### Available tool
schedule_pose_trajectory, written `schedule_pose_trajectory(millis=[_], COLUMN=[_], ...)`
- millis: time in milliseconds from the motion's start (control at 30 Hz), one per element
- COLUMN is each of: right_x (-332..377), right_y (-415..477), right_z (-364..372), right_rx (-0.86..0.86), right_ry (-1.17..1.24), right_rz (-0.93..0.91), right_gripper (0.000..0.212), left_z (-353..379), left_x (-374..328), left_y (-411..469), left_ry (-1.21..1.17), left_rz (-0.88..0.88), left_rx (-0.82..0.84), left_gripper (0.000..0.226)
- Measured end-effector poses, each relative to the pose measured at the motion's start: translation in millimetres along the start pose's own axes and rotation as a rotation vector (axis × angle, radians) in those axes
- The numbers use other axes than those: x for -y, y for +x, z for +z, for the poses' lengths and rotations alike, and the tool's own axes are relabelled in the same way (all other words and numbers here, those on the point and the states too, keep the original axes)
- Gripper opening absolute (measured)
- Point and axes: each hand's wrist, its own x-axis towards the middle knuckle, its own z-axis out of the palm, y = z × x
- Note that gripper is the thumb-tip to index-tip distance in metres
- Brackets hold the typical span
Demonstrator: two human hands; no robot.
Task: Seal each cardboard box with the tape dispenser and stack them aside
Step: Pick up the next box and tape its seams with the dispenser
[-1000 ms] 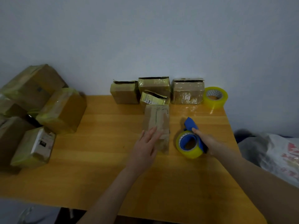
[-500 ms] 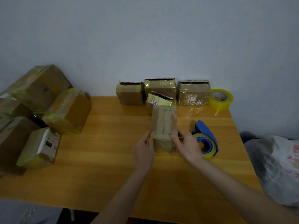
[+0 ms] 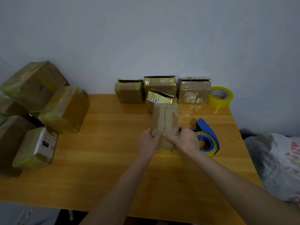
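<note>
Cardboard box (image 3: 164,117) on the bench (image 3: 113,159): left hand (image 3: 148,140) and right hand (image 3: 185,140) grip its near end, fingers (image 3: 156,135) curled round it, holding the flaps together, seemingly ahead of taping. Tape dispenser (image 3: 207,137) lies unheld just right of the fingers; the right hand likely must let go to fetch it.
</note>
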Motion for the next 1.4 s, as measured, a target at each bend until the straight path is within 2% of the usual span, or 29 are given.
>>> schedule_pose_trajectory(millis=[100, 200, 267, 333, 433, 567, 667, 800, 967, 1033, 1100, 1133, 1267, 1400], right_x=[-4, -14, -24, -33, -39, -34, -34, -34, -30, -28, -23, -21, -21, -30], right_y=[2, 4, 2, -1, -11, -16, -14, -12, -5, -2, 1, 2, 6, 6], right_z=[-2, -7, -12, -16, -17, -6, -2, -1, -5, -5, -3, -2, 2, 4], right_rx=[-0.029, -0.012, 0.032, 0.032, -0.020, 0.025, 0.011, -0.030, -0.064, -0.099, -0.094, -0.076, -0.055, -0.039], right_ry=[0.090, 0.161, 0.226, 0.277, 0.275, 0.365, 0.443, 0.351, -0.063, -0.167, -0.150, -0.121, -0.130, -0.103], right_rz=[0.003, -0.073, -0.105, -0.122, -0.137, -0.185, -0.171, -0.228, -0.248, -0.273, -0.308, -0.313, -0.336, -0.425], right_gripper=[0.044, 0.039, 0.038, 0.047, 0.049, 0.041, 0.044, 0.055, 0.057, 0.070, 0.086, 0.090, 0.086, 0.079], left_z=[-2, -6, -11, -13, -9, -8, -8, -8, -6, -5, -5, -4, -1, -2], left_x=[5, 13, 19, 28, 35, 33, 32, 35, 38, 35, 29, 26, 26, 34], left_y=[1, 0, -5, -13, -18, -17, -12, -3, 6, 10, 13, 15, 21, 18], left_ry=[-0.012, -0.143, -0.305, -0.362, -0.339, -0.402, -0.385, -0.262, -0.026, -0.034, -0.123, -0.132, -0.011, -0.028], left_rz=[0.039, 0.040, 0.013, 0.021, -0.001, -0.011, 0.017, 0.075, 0.176, 0.167, 0.191, 0.218, 0.219, 0.260], left_rx=[0.014, 0.053, 0.070, 0.012, -0.112, -0.022, 0.004, -0.020, -0.003, 0.034, 0.135, 0.178, 0.211, 0.197], left_gripper=[0.023, 0.029, 0.037, 0.039, 0.025, 0.022, 0.020, 0.017, 0.037, 0.054, 0.081, 0.086, 0.084, 0.074])
